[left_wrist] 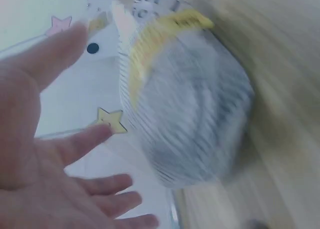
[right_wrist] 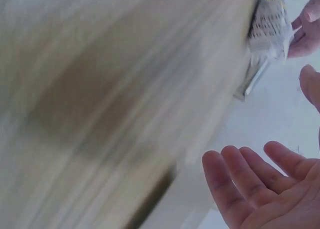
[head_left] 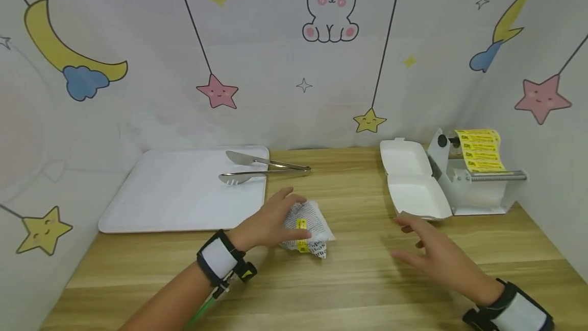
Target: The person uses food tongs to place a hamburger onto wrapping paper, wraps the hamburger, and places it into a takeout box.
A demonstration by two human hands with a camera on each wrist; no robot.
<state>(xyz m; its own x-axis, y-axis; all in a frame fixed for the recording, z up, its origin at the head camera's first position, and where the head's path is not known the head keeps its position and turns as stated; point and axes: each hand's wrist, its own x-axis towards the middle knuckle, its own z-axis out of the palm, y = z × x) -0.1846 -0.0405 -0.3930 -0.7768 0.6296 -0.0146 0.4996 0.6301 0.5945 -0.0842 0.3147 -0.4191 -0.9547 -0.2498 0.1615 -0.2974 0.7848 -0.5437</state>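
Note:
A paper-wrapped packet [head_left: 317, 222], printed like newspaper and bearing a yellow label strip [head_left: 302, 245], sits on the wooden table in front of me. Over its left side reaches my left hand [head_left: 268, 223], thumb and fingers spread. In the left wrist view a gap shows between those fingers and the packet [left_wrist: 195, 109]. To the right, my right hand [head_left: 436, 252] hovers above the table with its fingers loosely extended and holds nothing. It is nearest to an opened white foam clamshell box [head_left: 418, 195].
A white tray [head_left: 184, 193] lies at the back left, with metal tongs [head_left: 275, 167] resting partly across its right edge. A label dispenser [head_left: 480, 183] with a roll of yellow labels [head_left: 481, 149] stands at the right, beside the foam box. A patterned white backdrop [head_left: 285, 55] rises behind the table.

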